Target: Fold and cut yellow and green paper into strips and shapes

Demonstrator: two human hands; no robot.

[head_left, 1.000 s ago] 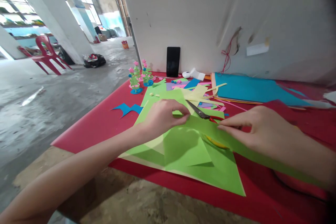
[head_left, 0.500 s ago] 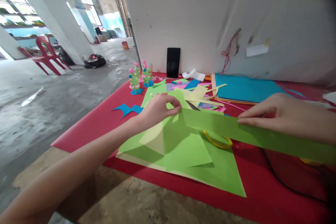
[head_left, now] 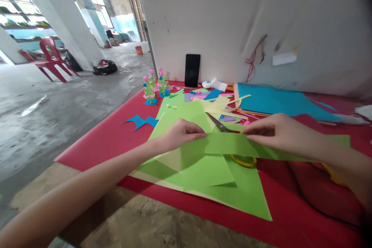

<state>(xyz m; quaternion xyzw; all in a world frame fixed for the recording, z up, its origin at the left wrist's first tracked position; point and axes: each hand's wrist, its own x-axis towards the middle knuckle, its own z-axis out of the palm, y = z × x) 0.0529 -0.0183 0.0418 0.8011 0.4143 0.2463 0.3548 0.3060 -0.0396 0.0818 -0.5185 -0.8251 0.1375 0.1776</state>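
Note:
A long green paper strip [head_left: 223,144] stretches between my two hands, above the table. My left hand [head_left: 186,135] pinches its left end between thumb and fingers. Farther along, my right hand [head_left: 270,130] grips the strip, whose right end runs on behind my wrist. Under the strip lie scissors [head_left: 221,124] with dark blades and a yellow handle, partly hidden by the paper. Below them, green paper sheets [head_left: 247,197] and a folded pale yellow piece [head_left: 171,159] are spread on the red table cover [head_left: 95,143].
Small paper trees [head_left: 150,95] stand at the back left, near a blue paper scrap [head_left: 141,121]. A black phone [head_left: 192,70] leans against the white panel. Paper offcuts [head_left: 217,104] lie mid-table, blue sheets [head_left: 270,99] at the back right. A dark cable [head_left: 308,201] runs at the right.
My right hand has moved left along the strip, closer to my left hand. My left hand has come slightly lower and to the right. The strip now sits lower, with more of the scissor blades showing.

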